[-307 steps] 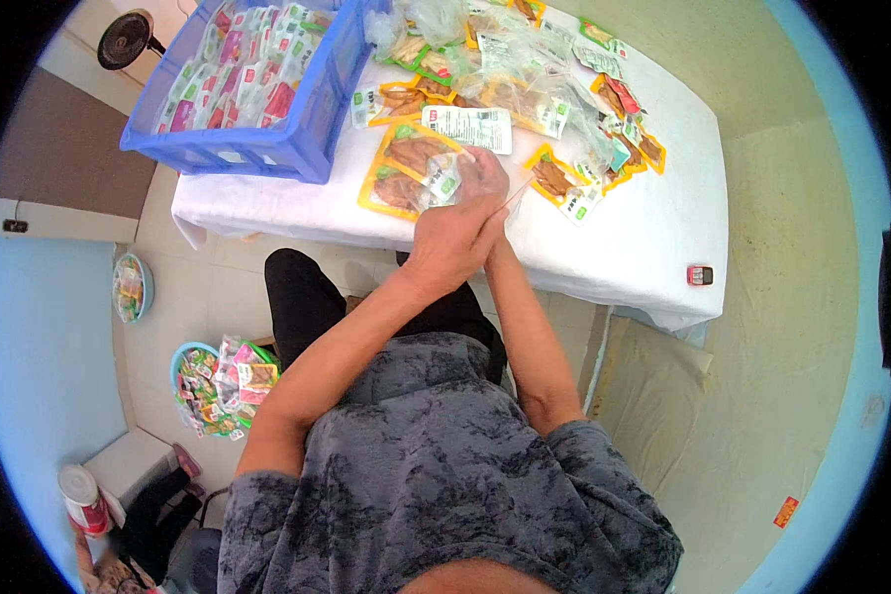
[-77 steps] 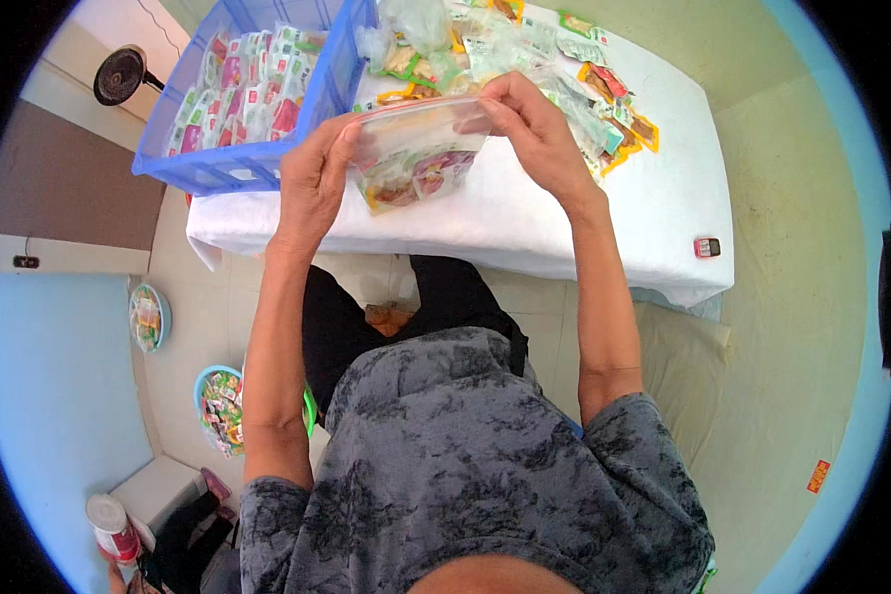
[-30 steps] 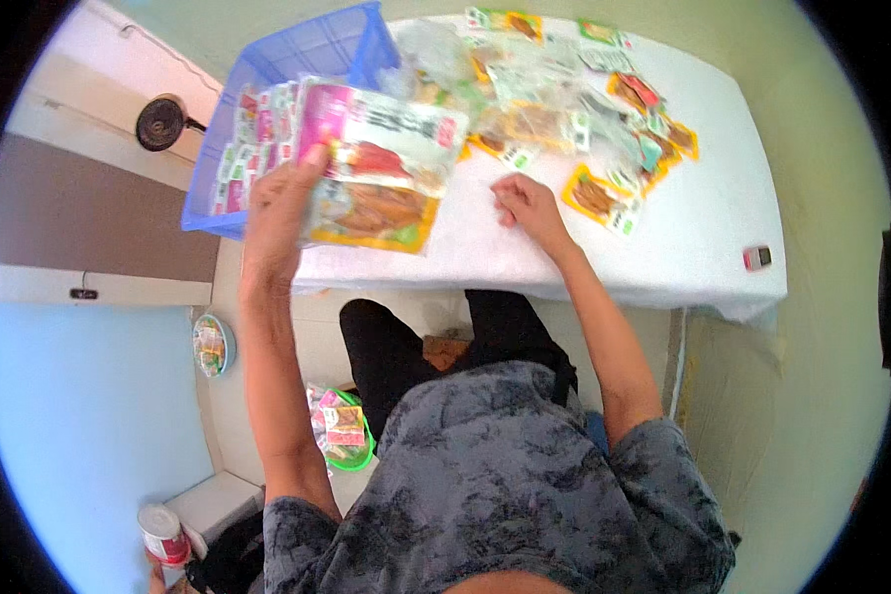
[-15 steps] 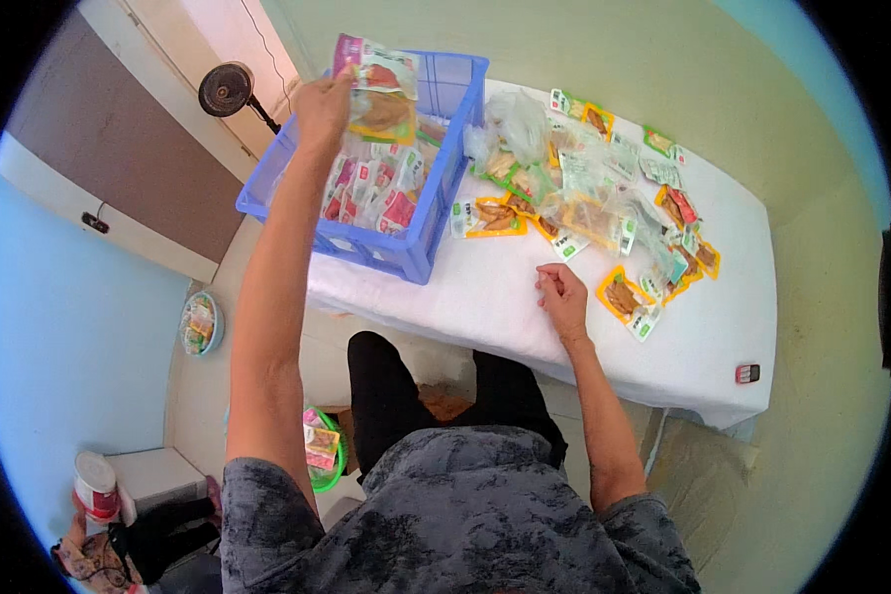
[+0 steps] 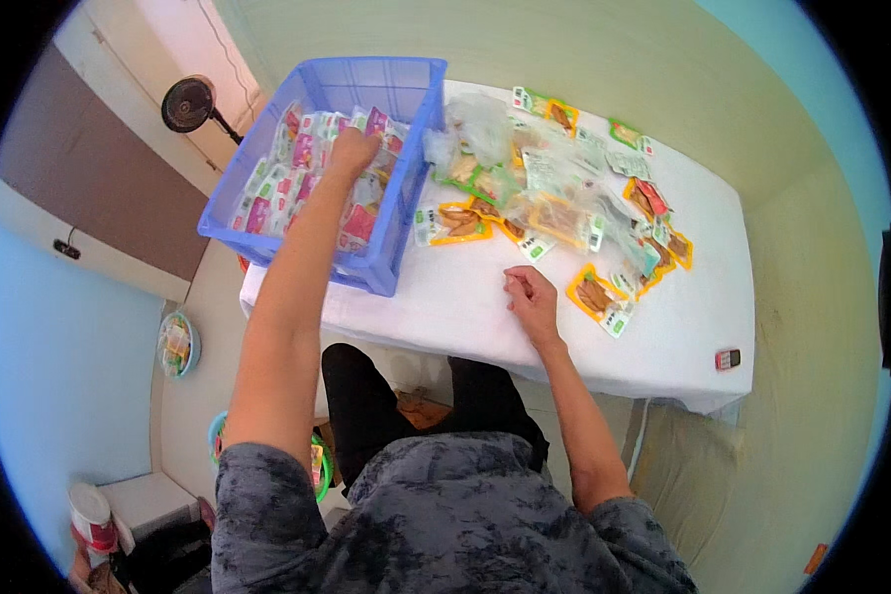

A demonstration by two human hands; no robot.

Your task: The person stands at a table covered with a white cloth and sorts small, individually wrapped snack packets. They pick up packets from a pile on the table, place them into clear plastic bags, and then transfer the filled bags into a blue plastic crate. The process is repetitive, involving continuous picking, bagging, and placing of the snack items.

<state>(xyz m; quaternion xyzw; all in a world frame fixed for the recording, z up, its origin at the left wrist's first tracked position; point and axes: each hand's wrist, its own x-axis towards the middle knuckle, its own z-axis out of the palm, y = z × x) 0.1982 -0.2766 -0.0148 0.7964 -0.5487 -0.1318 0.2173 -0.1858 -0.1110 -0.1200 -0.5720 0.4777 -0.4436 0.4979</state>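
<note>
My left hand reaches down into a blue plastic crate. Its fingers are closed at the edge of a food packet with a pink-purple corner; the fingertips are partly hidden. Many similar clear, white and pink packets lie in the crate around it. Over the white tablecloth, my right hand is loosely curled, with nothing visible in it. Nearest to it is a yellow-edged packet of brown food. Beyond that lies a pile of mixed packets and clear plastic bags.
A small red-and-black device lies near the table's right end. A black fan stands behind the crate. On the floor are a basin of packets and a green basket. Another person sits at lower left by a white-and-red bucket.
My left hand has lowered its packets from above the crate onto those inside. My right hand stays curled over the cloth. The whole view has shifted a little.
</note>
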